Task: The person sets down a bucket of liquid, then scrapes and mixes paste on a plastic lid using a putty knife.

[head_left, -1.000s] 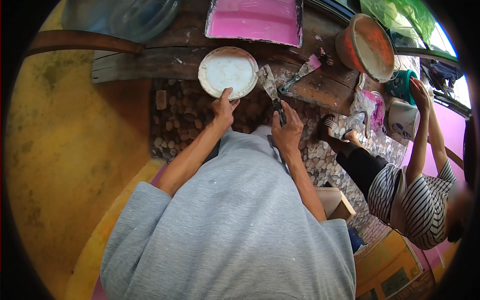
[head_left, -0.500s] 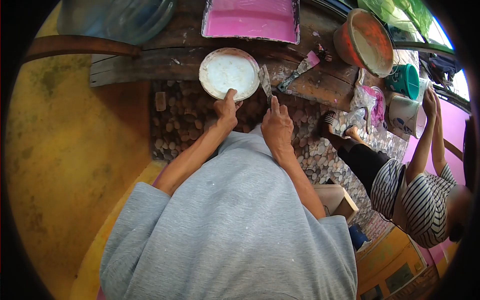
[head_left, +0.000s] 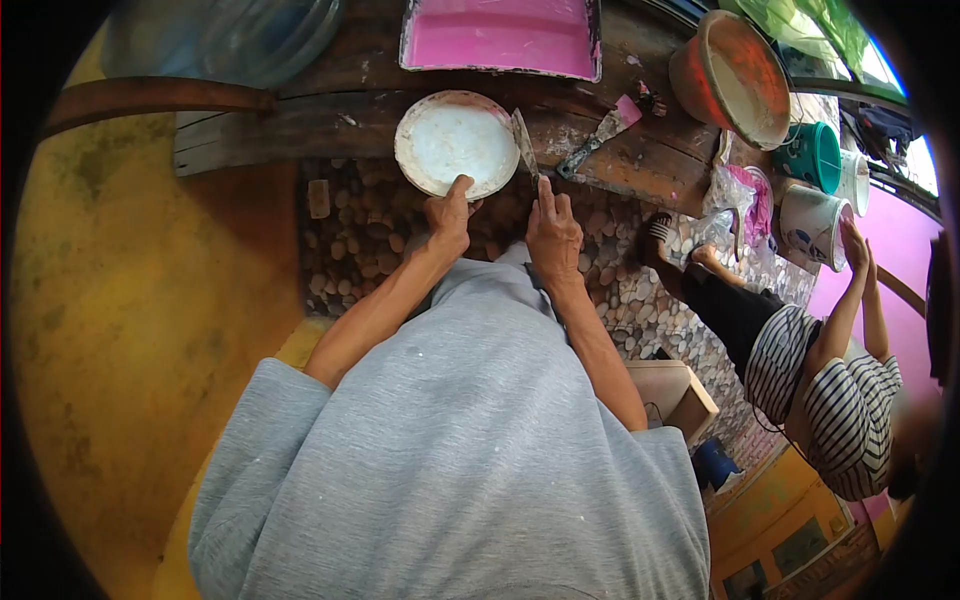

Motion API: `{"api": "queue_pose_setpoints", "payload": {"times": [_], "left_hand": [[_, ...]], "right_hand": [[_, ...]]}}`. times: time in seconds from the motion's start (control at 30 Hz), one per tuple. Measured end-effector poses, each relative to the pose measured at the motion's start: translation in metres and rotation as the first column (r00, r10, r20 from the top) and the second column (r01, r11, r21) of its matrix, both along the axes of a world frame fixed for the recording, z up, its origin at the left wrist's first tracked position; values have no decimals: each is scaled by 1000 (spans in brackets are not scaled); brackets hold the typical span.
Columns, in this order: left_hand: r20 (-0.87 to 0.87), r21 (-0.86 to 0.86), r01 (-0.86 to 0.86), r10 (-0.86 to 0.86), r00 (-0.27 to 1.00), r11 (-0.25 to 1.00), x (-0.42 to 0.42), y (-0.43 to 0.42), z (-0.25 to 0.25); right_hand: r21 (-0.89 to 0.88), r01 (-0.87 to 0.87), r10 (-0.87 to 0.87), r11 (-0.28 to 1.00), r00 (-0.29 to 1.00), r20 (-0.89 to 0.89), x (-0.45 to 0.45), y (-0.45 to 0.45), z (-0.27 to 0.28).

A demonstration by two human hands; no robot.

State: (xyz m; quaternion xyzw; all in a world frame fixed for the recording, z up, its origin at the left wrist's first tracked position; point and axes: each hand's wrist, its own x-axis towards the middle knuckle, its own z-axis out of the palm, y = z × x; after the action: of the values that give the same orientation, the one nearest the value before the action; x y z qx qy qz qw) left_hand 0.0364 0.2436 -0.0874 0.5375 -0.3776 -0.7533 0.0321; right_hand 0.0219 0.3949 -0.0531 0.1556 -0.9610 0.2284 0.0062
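A round, shallow dish [head_left: 458, 146] with white, paste-like stuff in it is held by its near rim in my left hand [head_left: 450, 214], thumb on top. My right hand [head_left: 556, 232] is closed round the handle of a putty knife [head_left: 525, 146], index finger stretched along it. The knife's smeared blade stands up against or very close to the dish's right rim; I cannot tell if they touch. A second putty knife [head_left: 600, 138], with pink on its blade, lies on the wooden bench [head_left: 340, 125] to the right.
A paint tray [head_left: 500, 40] with pink paint sits on the bench. Right of it are an orange-red basin [head_left: 728, 80], a green bucket [head_left: 808, 158] and a white bucket [head_left: 813, 225]. Another person [head_left: 820, 375] in a striped shirt stands at right, arms raised. Pebble-patterned floor [head_left: 640, 290] lies below.
The putty knife's blade has tilted and shifted slightly left, closer to the dish's rim. The other person's hands have moved down a little near the white bucket.
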Motion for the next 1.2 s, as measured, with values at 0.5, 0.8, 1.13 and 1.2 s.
{"api": "queue_pose_setpoints", "payload": {"times": [0.5,0.8,1.13,1.2], "left_hand": [[-11,23,105,-104,994,994,2,-20,-6],[-11,74,125,-124,992,989,10,-35,-9],[6,82,303,-305,952,949,19,-85,-11],[15,87,330,-332,943,940,19,-92,-12]], "right_hand": [[-77,-105,95,992,987,-130,-17,6,-22],[-34,-166,159,986,977,-144,-28,6,-24],[-61,-271,264,961,960,-94,-50,-4,-25],[-78,-266,262,961,964,-56,-56,-5,-28]]}}
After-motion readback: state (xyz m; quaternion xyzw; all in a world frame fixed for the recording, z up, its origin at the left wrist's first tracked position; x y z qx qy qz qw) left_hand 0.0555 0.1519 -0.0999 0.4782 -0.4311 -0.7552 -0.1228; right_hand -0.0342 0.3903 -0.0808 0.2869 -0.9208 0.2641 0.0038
